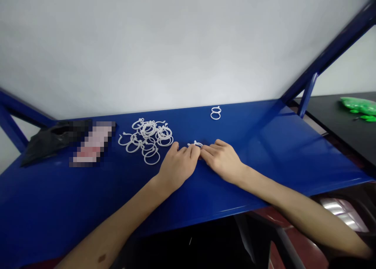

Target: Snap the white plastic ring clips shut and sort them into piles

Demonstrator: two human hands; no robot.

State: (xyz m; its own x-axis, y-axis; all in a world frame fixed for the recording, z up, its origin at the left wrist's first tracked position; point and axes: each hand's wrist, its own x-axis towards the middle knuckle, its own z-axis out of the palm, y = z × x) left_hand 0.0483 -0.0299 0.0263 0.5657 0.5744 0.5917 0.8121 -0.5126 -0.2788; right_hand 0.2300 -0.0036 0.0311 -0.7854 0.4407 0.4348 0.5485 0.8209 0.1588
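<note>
My left hand (182,162) and my right hand (221,159) meet over the middle of the blue table, fingers closed. Between their fingertips is a white plastic ring (199,144) with a small knob; my fingers cover most of it, and I cannot tell if there is more than one ring there. Left of my left hand lies a loose pile of similar white rings (148,130), several overlapping, some with a gap at the knob. Farther back, a pair of white rings (216,113) lies close together, beyond my right hand.
The blue table (249,143) meets a pale wall (176,46) at its back. A black plastic bag (44,141) and a blurred-out pinkish item (95,141) lie at the left. Blue metal bars (308,94) rise at the right, with a green packet (358,105) on a dark surface beyond.
</note>
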